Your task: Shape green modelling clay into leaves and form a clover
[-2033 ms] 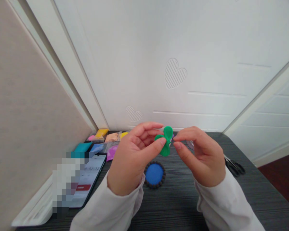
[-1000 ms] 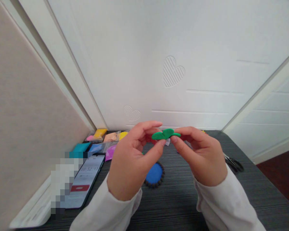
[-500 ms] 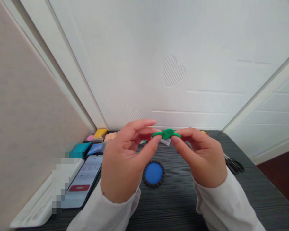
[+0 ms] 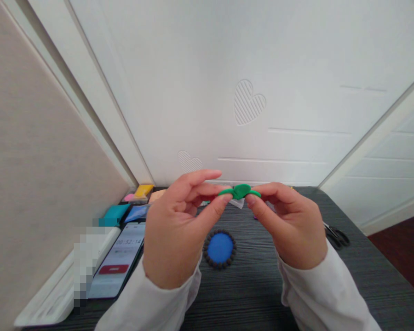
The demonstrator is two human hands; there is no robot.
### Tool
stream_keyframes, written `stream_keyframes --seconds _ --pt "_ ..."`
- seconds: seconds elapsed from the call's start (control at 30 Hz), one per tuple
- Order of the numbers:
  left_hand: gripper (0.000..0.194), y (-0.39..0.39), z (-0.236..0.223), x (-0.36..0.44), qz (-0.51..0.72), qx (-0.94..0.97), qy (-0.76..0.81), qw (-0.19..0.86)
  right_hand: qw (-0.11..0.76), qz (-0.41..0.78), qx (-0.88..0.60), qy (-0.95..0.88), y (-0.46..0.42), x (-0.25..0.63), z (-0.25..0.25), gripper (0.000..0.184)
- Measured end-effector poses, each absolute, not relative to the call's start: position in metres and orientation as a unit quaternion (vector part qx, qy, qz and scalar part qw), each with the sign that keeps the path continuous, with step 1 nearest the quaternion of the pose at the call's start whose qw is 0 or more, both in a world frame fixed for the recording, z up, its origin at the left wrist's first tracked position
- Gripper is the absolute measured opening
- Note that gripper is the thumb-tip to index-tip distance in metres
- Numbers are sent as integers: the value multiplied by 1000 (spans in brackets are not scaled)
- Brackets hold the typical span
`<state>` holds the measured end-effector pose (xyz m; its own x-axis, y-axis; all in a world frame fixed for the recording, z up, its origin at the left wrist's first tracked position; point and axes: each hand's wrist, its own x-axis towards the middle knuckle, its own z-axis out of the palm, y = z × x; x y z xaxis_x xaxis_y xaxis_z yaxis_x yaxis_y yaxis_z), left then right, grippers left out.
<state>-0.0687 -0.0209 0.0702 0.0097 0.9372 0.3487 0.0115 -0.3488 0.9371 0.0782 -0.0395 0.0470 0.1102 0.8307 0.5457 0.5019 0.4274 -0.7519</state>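
A small green piece of modelling clay [image 4: 242, 190], shaped like joined leaves with a rounded middle lobe, is held up above the dark table. My left hand [image 4: 182, 225] pinches its left lobe between thumb and fingers, with the index finger stretched out above. On the other side my right hand [image 4: 291, 220] pinches the right lobe between thumb and index finger. Below and between the hands, a blue disc [image 4: 220, 247] edged with dark little balls lies flat on the table. The fingers partly cover the green lobes.
To the left lie a phone [image 4: 119, 259] showing a timer, a white tray-like object [image 4: 51, 289], a teal packet [image 4: 114, 215], a blue packet [image 4: 136, 213] and a yellow packet [image 4: 144, 190]. Black-handled scissors [image 4: 337, 236] rest at the right. A white panel [image 4: 200, 92] rises behind the table.
Both hands keep their pinch on the green clay piece, which has shifted very slightly to the right. The blue disc stays in place.
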Motion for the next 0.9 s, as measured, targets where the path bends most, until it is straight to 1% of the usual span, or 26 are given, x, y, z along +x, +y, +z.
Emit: stream_keyframes --seconds 0.1,0.23,0.43,0.5,0.57,0.63,0.67,0.73,0.8,0.9 --pt "36 -21 69 -68 580 573 392 426 547 164 -510 -644 -40 77 47 9" --pt "39 -21 64 -67 575 580 376 438 556 178 -507 -634 -39 76 45 8" --pt "35 -20 61 -65 560 587 363 458 551 200 -495 -641 -39 76 45 9" --pt "34 -19 61 -66 565 586 361 455 535 207 -488 -658 -38 77 46 15" --pt "34 -19 60 -66 572 593 368 431 524 195 -485 -673 -39 78 48 27" --pt "35 -20 59 -67 561 619 381 396 525 157 -479 -686 -39 80 51 39" --pt "36 -20 58 -68 553 636 385 377 526 132 -475 -693 -39 80 52 41" --pt "39 -21 57 -68 531 673 385 342 519 84 -463 -714 -40 81 54 38" --pt "41 -22 55 -68 514 702 382 312 506 57 -454 -731 -40 81 55 29" --pt "44 -22 55 -69 510 709 376 308 503 66 -452 -734 -39 80 55 20"
